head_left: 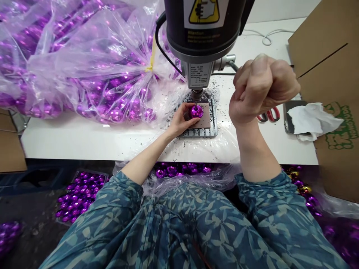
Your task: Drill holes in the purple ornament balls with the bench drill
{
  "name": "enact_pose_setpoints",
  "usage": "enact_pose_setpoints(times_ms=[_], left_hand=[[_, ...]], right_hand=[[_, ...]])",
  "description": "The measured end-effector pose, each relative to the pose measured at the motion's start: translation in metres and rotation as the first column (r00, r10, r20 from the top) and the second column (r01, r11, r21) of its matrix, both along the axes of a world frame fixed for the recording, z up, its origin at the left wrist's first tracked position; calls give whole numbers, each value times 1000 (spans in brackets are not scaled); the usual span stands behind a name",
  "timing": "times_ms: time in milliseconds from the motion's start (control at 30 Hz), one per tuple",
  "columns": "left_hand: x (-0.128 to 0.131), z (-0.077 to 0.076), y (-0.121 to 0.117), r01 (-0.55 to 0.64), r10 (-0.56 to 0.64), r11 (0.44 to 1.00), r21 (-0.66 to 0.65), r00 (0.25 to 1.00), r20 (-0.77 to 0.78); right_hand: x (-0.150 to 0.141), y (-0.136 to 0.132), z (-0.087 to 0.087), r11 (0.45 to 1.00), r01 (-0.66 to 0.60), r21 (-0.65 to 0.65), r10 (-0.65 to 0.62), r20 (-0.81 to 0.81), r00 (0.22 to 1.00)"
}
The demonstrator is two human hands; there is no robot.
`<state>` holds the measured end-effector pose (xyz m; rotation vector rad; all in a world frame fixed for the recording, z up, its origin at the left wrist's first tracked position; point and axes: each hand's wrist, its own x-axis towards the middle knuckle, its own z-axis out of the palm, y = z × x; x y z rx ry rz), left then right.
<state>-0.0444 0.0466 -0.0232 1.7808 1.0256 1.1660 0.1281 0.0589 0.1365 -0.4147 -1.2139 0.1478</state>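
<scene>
My left hand (181, 120) pinches a shiny purple faceted ball (195, 111) between thumb and fingers. The ball rests on a brown pad (206, 121) over the metal base plate (214, 129) of a bench drill press (203, 41). Directly above the ball is the drill chuck (196, 94), its bit reaching down to the ball's top. My right hand (262, 87) is closed in a fist, raised at the right of the machine, around the end of the drill press's feed lever (232, 66). The grip itself is hidden inside the fist.
Big clear bags (92, 74) of purple balls fill the table's left side. Dark shavings surround the base plate. To the right are red-handled scissors (272, 114), a phone (288, 117) under crumpled tissue (311, 119), and a cardboard box (331, 56). More purple balls (182, 170) lie below the table edge.
</scene>
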Motion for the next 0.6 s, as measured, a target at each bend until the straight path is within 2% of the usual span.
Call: enact_pose_setpoints(times_ms=[167, 300, 400, 500, 600], left_hand=[[1, 3, -1, -27, 27, 999, -34, 1000, -16], [1, 6, -2, -26, 26, 999, -46, 1000, -6], [2, 9, -4, -35, 35, 997, -62, 999, -10], [3, 10, -5, -42, 41, 997, -70, 999, -9], [4, 9, -1, -83, 84, 993, -87, 996, 7]], right_hand=[[6, 0, -13, 1000, 11, 3, -11, 23, 1000], [7, 8, -28, 992, 118, -52, -117, 23, 993], [4, 10, -32, 990, 135, -43, -133, 41, 990], [-1, 4, -15, 992, 112, -52, -110, 33, 993], [-4, 1, 21, 993, 91, -81, -93, -25, 995]])
